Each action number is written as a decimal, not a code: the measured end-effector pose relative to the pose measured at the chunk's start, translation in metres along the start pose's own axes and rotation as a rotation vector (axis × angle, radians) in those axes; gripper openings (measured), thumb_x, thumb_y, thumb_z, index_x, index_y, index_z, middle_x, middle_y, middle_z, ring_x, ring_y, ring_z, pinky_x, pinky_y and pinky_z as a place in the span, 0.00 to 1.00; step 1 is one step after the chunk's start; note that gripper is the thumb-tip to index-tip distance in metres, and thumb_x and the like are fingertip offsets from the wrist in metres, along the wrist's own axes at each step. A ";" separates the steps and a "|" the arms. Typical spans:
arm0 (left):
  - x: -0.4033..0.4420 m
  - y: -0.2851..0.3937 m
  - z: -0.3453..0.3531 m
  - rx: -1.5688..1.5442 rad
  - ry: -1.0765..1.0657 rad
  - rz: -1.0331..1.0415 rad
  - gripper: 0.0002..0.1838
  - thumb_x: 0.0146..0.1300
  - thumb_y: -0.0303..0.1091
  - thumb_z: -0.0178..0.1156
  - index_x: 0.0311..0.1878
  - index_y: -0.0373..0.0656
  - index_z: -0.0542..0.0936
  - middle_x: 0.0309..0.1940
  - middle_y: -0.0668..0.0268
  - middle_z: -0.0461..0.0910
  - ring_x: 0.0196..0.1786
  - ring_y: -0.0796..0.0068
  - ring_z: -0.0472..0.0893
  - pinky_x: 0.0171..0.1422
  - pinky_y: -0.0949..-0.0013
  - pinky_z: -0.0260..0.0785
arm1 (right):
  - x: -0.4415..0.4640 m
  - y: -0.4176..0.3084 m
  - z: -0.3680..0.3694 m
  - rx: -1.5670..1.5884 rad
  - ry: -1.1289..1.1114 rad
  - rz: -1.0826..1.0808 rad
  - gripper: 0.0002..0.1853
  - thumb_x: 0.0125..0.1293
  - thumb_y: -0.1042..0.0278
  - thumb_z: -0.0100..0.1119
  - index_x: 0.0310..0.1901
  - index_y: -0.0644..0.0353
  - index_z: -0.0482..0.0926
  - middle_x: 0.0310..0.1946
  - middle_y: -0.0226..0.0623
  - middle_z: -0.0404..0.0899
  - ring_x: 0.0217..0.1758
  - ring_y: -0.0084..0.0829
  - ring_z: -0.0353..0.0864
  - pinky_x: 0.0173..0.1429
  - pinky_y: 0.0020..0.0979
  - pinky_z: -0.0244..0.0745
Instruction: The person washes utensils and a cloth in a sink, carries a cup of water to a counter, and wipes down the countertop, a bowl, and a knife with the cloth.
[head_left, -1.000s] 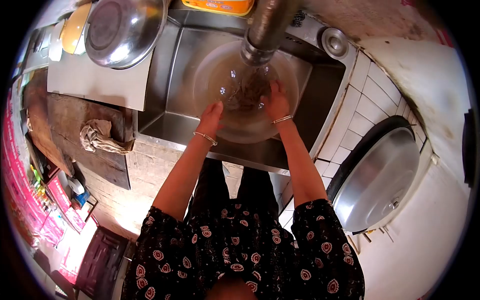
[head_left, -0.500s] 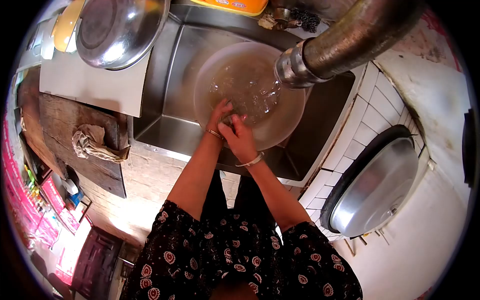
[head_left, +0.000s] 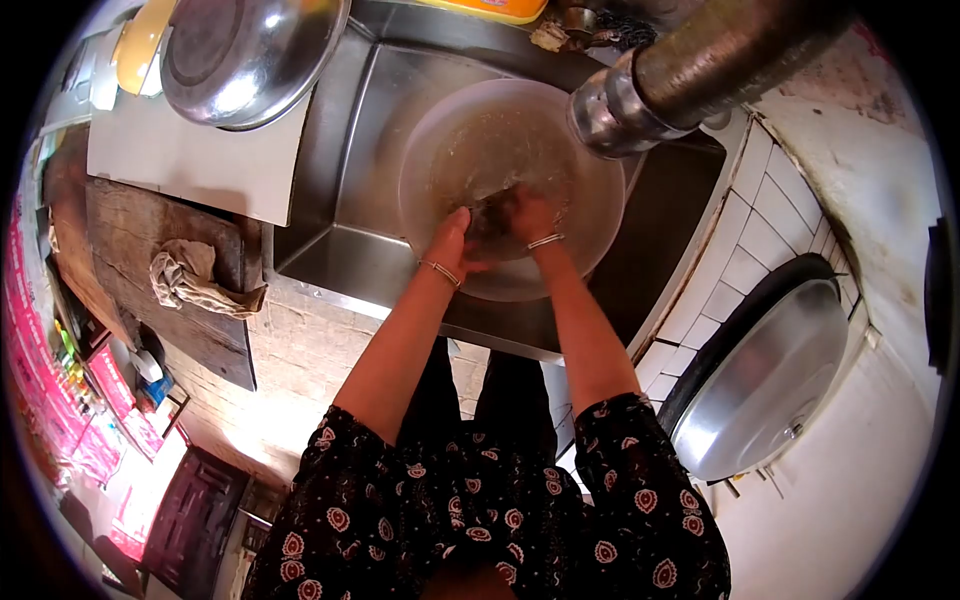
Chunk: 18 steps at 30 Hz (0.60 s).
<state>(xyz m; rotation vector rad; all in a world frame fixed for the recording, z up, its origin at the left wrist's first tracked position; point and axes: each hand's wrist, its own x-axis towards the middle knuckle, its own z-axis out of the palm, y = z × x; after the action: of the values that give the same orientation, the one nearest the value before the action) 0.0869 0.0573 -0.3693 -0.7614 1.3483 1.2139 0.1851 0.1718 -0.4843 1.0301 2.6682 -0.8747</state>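
Observation:
A wide pale plastic basin (head_left: 412,150) of cloudy brownish water stands in the steel sink (head_left: 375,215). My left hand (head_left: 450,245) is at the basin's near side, partly under the water, thumb and fingers spread apart. My right hand (head_left: 535,218) is dipped in to its right, its fingers hidden by water and blur. Between them, close to my left thumb and right fingers, lies a dark, soft-looking clump (head_left: 488,216) whose kind I cannot make out. Each wrist wears a bangle.
A thick metal pipe (head_left: 700,75) hangs over the basin's far right. At left are an upturned steel bowl (head_left: 245,60) on a white board (head_left: 190,165) and a crumpled cloth (head_left: 195,275) on a dark wooden board (head_left: 125,235). A round metal lid (head_left: 765,375) is at right.
My hands were together at the basin's near left; now they are apart, the right one moved right and deeper into the water. The dark clump shows between them.

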 end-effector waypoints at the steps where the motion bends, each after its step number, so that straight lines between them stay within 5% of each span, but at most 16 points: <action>1: 0.013 -0.002 -0.004 -0.033 -0.012 -0.007 0.26 0.61 0.49 0.54 0.58 0.46 0.65 0.48 0.61 0.72 0.49 0.62 0.74 0.49 0.40 0.68 | -0.009 -0.020 -0.010 0.461 -0.126 0.150 0.14 0.54 0.60 0.58 0.38 0.59 0.75 0.27 0.42 0.75 0.33 0.38 0.75 0.40 0.35 0.70; 2: 0.027 -0.005 -0.009 -0.066 -0.023 -0.015 0.26 0.60 0.50 0.54 0.57 0.46 0.66 0.47 0.61 0.73 0.48 0.62 0.74 0.49 0.43 0.69 | -0.025 -0.051 -0.031 0.922 -0.254 0.301 0.12 0.54 0.63 0.57 0.37 0.60 0.75 0.27 0.41 0.74 0.32 0.36 0.74 0.38 0.32 0.69; 4: 0.036 -0.003 -0.020 -0.126 -0.107 0.003 0.26 0.60 0.52 0.53 0.54 0.45 0.68 0.44 0.62 0.74 0.46 0.63 0.74 0.47 0.50 0.70 | -0.044 -0.084 -0.050 1.279 -0.378 0.423 0.10 0.54 0.63 0.57 0.34 0.60 0.76 0.26 0.42 0.73 0.30 0.30 0.72 0.35 0.30 0.67; 6: 0.040 0.001 -0.029 -0.185 -0.253 0.058 0.25 0.60 0.55 0.50 0.50 0.43 0.71 0.42 0.64 0.74 0.44 0.66 0.74 0.43 0.59 0.71 | -0.066 -0.118 -0.067 1.107 -0.150 0.198 0.11 0.58 0.61 0.56 0.32 0.61 0.73 0.23 0.36 0.75 0.25 0.28 0.74 0.30 0.29 0.69; 7: 0.043 0.002 -0.031 -0.299 -0.289 -0.072 0.20 0.61 0.50 0.51 0.42 0.42 0.74 0.32 0.66 0.75 0.36 0.69 0.75 0.41 0.66 0.71 | -0.070 -0.126 -0.073 1.016 -0.038 0.089 0.12 0.60 0.60 0.55 0.31 0.62 0.72 0.22 0.33 0.76 0.23 0.27 0.75 0.27 0.29 0.69; 10: 0.031 -0.007 -0.012 -0.070 -0.226 0.072 0.16 0.61 0.47 0.53 0.42 0.44 0.73 0.34 0.67 0.75 0.37 0.71 0.75 0.40 0.67 0.70 | -0.051 -0.129 -0.076 0.357 0.309 -0.028 0.14 0.63 0.57 0.51 0.28 0.59 0.71 0.15 0.41 0.74 0.16 0.40 0.74 0.22 0.36 0.68; 12: 0.014 -0.010 0.003 0.086 -0.174 0.170 0.14 0.61 0.44 0.54 0.42 0.45 0.73 0.35 0.67 0.75 0.38 0.73 0.75 0.40 0.68 0.69 | -0.029 -0.097 -0.062 0.069 0.351 0.053 0.16 0.64 0.55 0.47 0.25 0.58 0.69 0.11 0.46 0.70 0.15 0.49 0.71 0.19 0.43 0.67; 16: -0.021 0.006 0.014 0.270 -0.177 0.189 0.16 0.62 0.44 0.53 0.48 0.46 0.71 0.39 0.68 0.74 0.41 0.72 0.74 0.45 0.64 0.68 | 0.013 -0.022 -0.053 -0.143 0.169 0.218 0.14 0.60 0.55 0.52 0.35 0.58 0.74 0.24 0.45 0.78 0.26 0.45 0.79 0.32 0.48 0.73; 18: -0.018 0.011 0.010 0.222 -0.104 0.159 0.18 0.61 0.44 0.53 0.50 0.47 0.71 0.40 0.68 0.74 0.42 0.69 0.74 0.47 0.58 0.68 | 0.015 -0.016 -0.067 -0.236 0.400 0.089 0.13 0.58 0.57 0.54 0.37 0.58 0.75 0.28 0.46 0.79 0.31 0.45 0.79 0.37 0.46 0.74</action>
<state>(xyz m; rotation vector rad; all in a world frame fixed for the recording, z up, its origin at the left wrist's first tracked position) 0.0828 0.0661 -0.3482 -0.4356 1.4490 1.1856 0.1677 0.2088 -0.4271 1.3705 2.9169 -0.3503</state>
